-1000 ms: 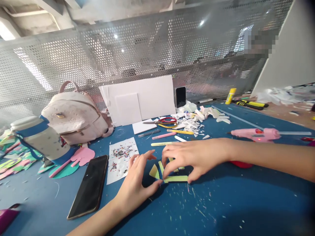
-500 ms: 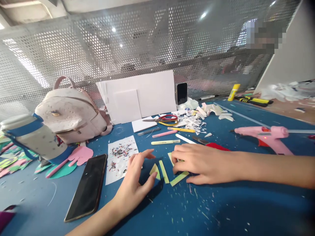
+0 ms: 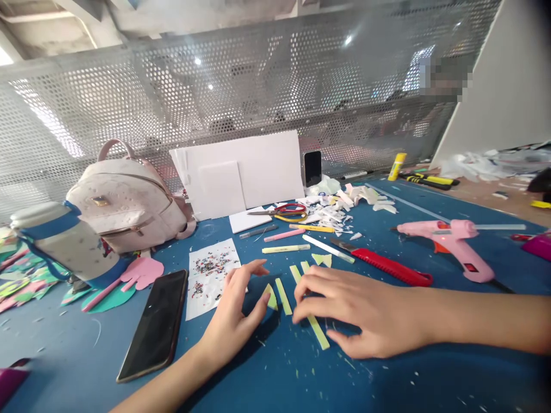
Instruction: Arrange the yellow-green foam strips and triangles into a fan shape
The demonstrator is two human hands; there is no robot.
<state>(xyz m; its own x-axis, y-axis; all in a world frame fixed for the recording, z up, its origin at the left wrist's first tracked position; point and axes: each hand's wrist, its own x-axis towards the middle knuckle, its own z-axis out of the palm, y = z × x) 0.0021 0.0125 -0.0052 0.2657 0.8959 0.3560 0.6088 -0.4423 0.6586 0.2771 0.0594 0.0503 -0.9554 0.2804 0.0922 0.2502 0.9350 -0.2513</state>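
My left hand rests on the blue table with fingers spread, its fingertips touching a small yellow-green foam piece. My right hand lies flat, fingers pressing on a long yellow-green foam strip that runs diagonally under it. A second strip lies between the hands. A small yellow-green triangle sits just beyond my right hand.
A black phone lies at left, beside a white paper with confetti bits. A red utility knife and pink glue gun lie at right. Scissors, pens, paper scraps, white boards, a backpack and a bottle stand behind.
My right hand has slid toward me and turned a strip to lie parallel with the others; the red knife it covered is now in the open. My left hand has barely moved.
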